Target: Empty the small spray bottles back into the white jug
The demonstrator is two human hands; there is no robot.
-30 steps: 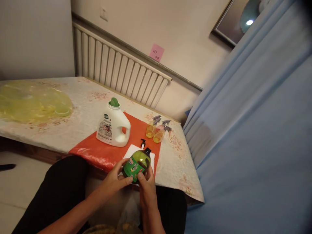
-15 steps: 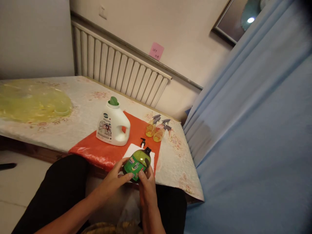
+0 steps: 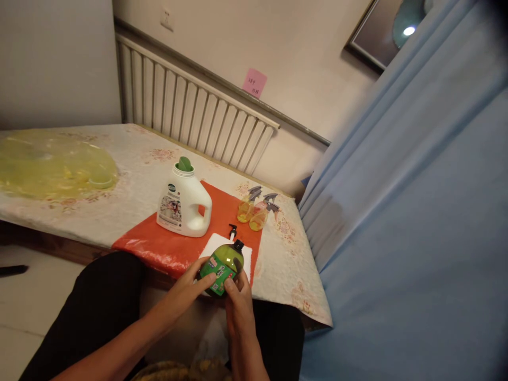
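At near edge of table [image 3: 283, 270], green btl [image 3: 223, 269] tilted, gripped btwn fingers of L hand [image 3: 188, 288] & R hand [image 3: 241, 304]; wht cloth [image 3: 211, 245] behind, blk pump [image 3: 233, 231] beyond, wht jug [image 3: 189, 209] on red sheet [image 3: 151, 243].

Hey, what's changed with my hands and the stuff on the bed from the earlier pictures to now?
The left grip shifted slightly: its thumb slid up the front of the green bottle. Nothing was taken hold of or let go; the right grip still holds it too. The white jug, black pump head and spray bottles stayed put.
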